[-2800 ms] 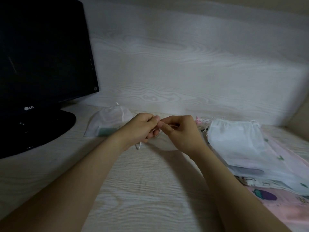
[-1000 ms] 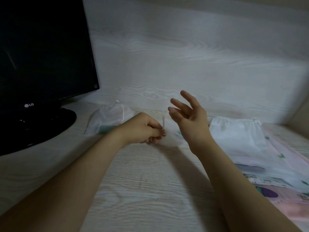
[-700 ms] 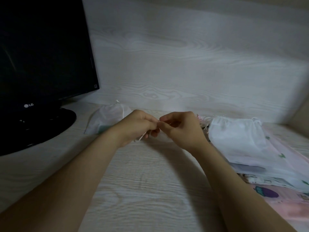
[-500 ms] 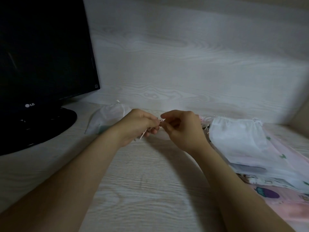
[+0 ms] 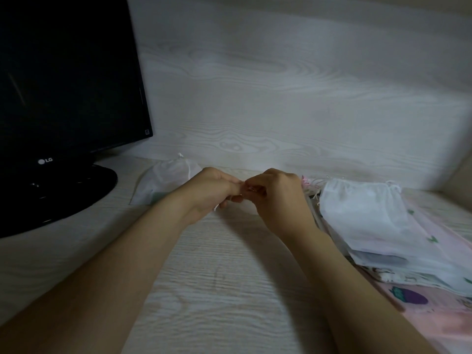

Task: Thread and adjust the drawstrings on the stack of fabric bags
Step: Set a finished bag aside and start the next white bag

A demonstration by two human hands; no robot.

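A: Surface was pale wood grain, with a dark monitor at the left rear. The stack of fabric bags lay at the right, a white bag on top, untouched. One white bag sat apart, near the monitor's foot.

B: And the hands?

A: A second before, the right was lifted and spread, clear of the left. It had come back. Left hand and right hand met fingertip to fingertip over mid-surface, both curled, pinching something small between them.

B: The drawstring?

A: Likely. A white end of drawstring poked out under the left hand. The pinch point itself was too dark to resolve, and the bag in work was hidden behind the hands.

B: Reading?

A: One pull finished, fresh grip taken. Threading on this bag looked ongoing, with most of the stack waiting.
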